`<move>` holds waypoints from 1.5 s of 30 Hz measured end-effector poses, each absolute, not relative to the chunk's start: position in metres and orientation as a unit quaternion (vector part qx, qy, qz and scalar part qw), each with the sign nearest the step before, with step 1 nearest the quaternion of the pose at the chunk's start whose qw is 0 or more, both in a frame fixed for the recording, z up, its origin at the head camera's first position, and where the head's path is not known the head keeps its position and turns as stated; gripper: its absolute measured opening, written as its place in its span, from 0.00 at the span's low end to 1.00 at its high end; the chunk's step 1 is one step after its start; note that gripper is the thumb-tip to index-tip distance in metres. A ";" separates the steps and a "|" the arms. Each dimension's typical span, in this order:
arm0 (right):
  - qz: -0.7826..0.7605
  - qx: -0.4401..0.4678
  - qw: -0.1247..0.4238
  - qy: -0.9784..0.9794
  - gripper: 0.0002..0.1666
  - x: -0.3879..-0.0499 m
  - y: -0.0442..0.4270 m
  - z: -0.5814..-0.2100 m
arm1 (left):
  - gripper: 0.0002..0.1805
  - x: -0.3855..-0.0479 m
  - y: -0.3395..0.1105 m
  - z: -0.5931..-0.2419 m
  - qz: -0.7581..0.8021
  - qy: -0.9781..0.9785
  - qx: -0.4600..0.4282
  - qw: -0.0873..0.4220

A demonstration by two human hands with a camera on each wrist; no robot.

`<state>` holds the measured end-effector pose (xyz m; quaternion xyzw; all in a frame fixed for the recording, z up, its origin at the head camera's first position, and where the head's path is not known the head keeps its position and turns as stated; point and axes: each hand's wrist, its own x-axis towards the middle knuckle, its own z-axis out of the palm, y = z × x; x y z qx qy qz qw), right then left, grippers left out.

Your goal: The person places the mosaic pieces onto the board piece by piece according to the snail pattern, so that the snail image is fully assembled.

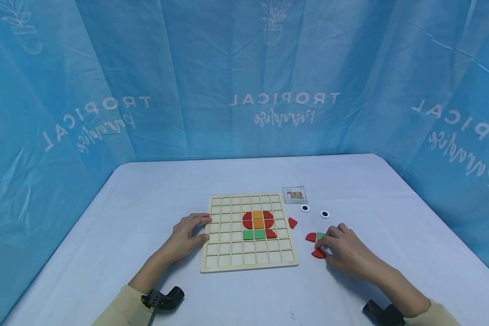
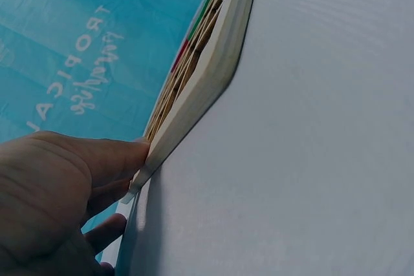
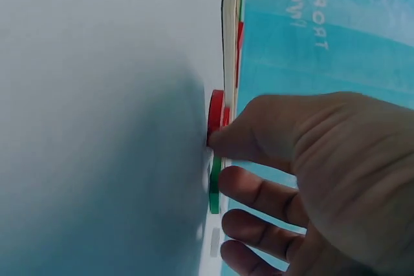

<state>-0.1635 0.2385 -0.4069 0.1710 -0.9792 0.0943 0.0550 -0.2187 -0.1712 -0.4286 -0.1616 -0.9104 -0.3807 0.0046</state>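
A wooden grid board (image 1: 224, 262) lies on the table, with red curved pieces (image 1: 247, 221), orange squares (image 1: 258, 219) and green squares (image 1: 248, 235) set in it. My left hand (image 1: 183, 237) touches the board's left edge with thumb and fingertips; the left wrist view shows the thumb (image 2: 123, 156) against the rim. To the right of the board, my right hand (image 1: 346, 249) pinches a red quarter-circle piece (image 1: 318, 254) at the tabletop between thumb and index finger. Beside it are a green piece (image 1: 320, 236), partly covered by the hand, and another red piece (image 1: 311, 237).
A small printed pattern card (image 1: 295, 194) lies off the board's upper right corner. Two white discs with black centres, one nearer the card (image 1: 304, 208) and one farther right (image 1: 324, 214), lie below it. A loose red piece (image 1: 293, 222) sits by the board's right edge.
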 end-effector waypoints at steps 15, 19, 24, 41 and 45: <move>0.121 0.188 0.014 -0.975 0.20 -0.162 0.234 -0.408 | 0.24 -0.218 -0.171 -0.429 -0.376 -0.912 -0.164 0.008; 0.123 0.178 -0.001 -0.976 0.23 -0.161 0.235 -0.407 | 0.24 -0.218 -0.171 -0.429 -0.375 -0.912 -0.166 0.007; 0.125 0.163 0.001 -0.979 0.22 -0.161 0.235 -0.407 | 0.23 -0.218 -0.171 -0.428 -0.374 -0.913 -0.165 0.004; 0.138 0.234 0.056 -0.961 0.15 -0.176 0.193 -0.397 | 0.23 -0.219 -0.172 -0.428 -0.375 -0.912 -0.164 0.004; 0.159 0.247 0.060 -0.954 0.14 -0.188 0.170 -0.397 | 0.23 -0.219 -0.171 -0.427 -0.378 -0.912 -0.159 -0.003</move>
